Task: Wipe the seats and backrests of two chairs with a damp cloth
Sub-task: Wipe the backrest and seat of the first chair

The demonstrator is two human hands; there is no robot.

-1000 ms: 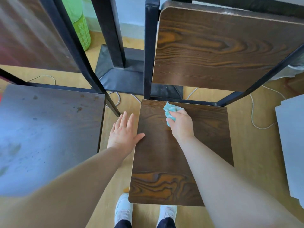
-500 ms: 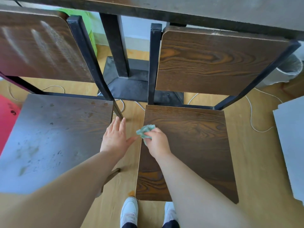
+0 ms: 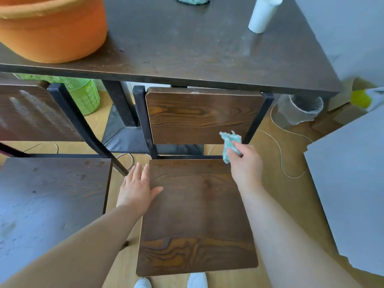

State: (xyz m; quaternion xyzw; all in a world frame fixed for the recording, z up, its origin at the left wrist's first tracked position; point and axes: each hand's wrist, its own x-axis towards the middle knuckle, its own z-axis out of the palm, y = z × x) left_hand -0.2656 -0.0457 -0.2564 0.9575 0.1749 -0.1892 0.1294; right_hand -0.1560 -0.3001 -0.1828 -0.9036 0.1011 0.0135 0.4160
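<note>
Cloth [image 3: 230, 144] pinched in my right hand [image 3: 245, 163] at backrest [image 3: 203, 115] corner, left hand [image 3: 136, 189] flat on seat [image 3: 195, 217]; best wipe across with steady pressure.

A plain room, perhaps a home or small canteen: a wood-and-metal chair [image 3: 197, 215] and a matching second chair [image 3: 52, 194] at a dark bench [image 3: 207, 59], a laminate floor [image 3: 276, 194] with a loose cable [image 3: 281, 159], an orange basin [image 3: 52, 28] at the bench's left edge, a lined wastebasket [image 3: 301, 109] under its right corner.
</note>
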